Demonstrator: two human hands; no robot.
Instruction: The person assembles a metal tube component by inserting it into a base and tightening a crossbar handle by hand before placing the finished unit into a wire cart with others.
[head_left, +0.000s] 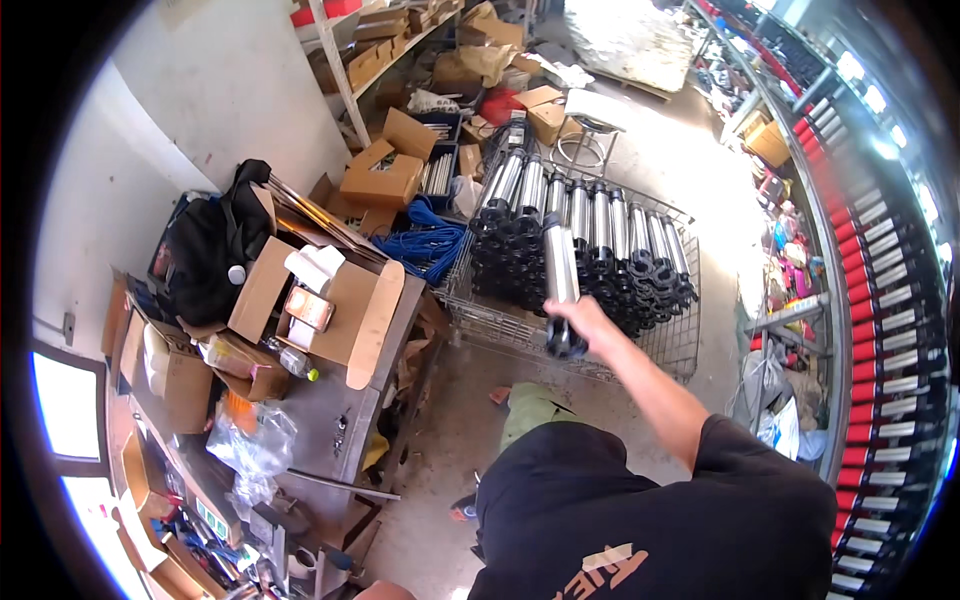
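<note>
My right hand is closed round the lower part of a shiny metal cylinder with black ends, which looks like a pump or motor body. The cylinder is held slightly tilted, its near black end below my fingers. Just beyond it, a wire mesh cart bears a stack of similar metal cylinders, lying in rows with their black ends toward me. I cannot tell whether the held cylinder touches the stack. At the lower edge a bit of skin shows, perhaps my left arm; my left hand is not visible.
At the left stands a workbench with an open cardboard box, a phone, a bottle and plastic bags. A coil of blue cable lies left of the cart. At the right, a rack holds many red and silver cylinders.
</note>
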